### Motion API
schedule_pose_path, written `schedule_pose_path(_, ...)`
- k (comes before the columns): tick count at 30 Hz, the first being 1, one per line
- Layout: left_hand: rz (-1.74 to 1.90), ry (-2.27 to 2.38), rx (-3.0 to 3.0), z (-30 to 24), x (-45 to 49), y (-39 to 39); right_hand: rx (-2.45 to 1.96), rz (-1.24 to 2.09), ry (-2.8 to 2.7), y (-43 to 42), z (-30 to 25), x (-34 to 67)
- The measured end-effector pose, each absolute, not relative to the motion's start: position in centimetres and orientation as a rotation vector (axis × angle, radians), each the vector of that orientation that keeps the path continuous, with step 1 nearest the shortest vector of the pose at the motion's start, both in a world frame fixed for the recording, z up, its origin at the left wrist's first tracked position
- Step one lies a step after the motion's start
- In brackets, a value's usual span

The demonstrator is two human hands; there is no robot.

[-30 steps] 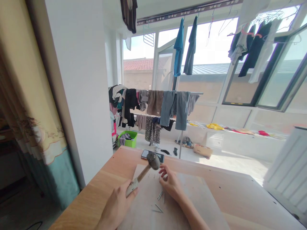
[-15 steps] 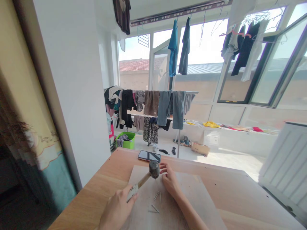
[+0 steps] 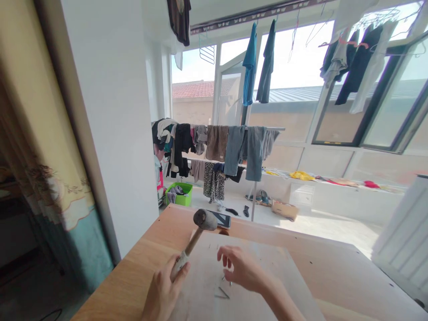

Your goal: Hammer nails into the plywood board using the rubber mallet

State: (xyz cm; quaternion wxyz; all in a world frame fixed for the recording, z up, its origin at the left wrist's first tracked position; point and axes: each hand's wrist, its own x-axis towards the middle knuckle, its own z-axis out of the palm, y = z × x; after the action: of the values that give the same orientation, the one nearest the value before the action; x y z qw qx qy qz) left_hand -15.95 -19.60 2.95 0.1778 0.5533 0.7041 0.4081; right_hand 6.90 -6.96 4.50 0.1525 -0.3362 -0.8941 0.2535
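Observation:
My left hand (image 3: 164, 292) grips the wooden handle of a hammer (image 3: 197, 233), whose grey head is raised above the far edge of a pale board (image 3: 267, 285). My right hand (image 3: 241, 269) hovers over the board with its fingers spread and curled downward, just above a few loose nails (image 3: 223, 289). It holds nothing that I can make out. Small nail marks dot the board beyond my fingers.
The board lies on a wooden table (image 3: 140, 263). A phone (image 3: 221, 218) rests at the table's far edge, partly behind the hammer head. A white wall (image 3: 113, 125) stands to the left, and a laundry rack (image 3: 227, 151) with a green basket (image 3: 179, 194) is beyond.
The hammer head has swung up and left off the board. My right hand has pulled back from the spot by the hammer head toward the loose nails, with its fingers opening.

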Motion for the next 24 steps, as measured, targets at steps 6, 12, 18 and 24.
schedule_pose_path(6, 1.19, 2.007, 1.54, 2.2, -15.8, -19.4, -0.969, 0.284, -2.921, -8.9, 5.4, 5.2)
schedule_pose_path(12, 1.167, 1.991, 1.563, 2.2, -15.8, -19.6, -0.936, 0.701, -2.7, -7.8, 5.3, 6.3)
schedule_pose_path(18, 1.177, 1.954, 1.535, 2.3, -16.1, -19.4, -0.991, 0.889, -2.241, -6.0, 4.7, 8.8)
schedule_pose_path(24, 1.185, 1.988, 1.509, 3.0, -16.2, -19.3, -1.088, 0.722, -2.451, -5.9, 4.0, 11.1)
